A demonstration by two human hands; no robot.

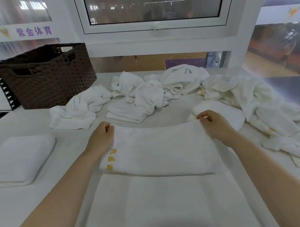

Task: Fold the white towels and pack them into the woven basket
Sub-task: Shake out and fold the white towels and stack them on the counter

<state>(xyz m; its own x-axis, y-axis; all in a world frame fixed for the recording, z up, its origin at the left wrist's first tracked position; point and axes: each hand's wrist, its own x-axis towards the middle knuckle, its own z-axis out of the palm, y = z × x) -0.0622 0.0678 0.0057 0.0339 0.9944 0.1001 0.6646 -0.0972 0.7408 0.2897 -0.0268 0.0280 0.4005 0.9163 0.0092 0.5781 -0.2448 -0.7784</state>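
We pinch the far corners of a white towel (160, 149) with both hands, left hand (100, 136) and right hand (214, 125), its upper half doubled over at the worktop's (27, 123) near middle. A folded towel (18, 159) lies by the left edge. Crumpled towels (161, 88) heap along the far and right sides. The basket (46, 77) stands at the far left corner.

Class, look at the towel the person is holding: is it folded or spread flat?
Partly folded. The towel is doubled over itself, and the left hand and right hand pinch its far corners.
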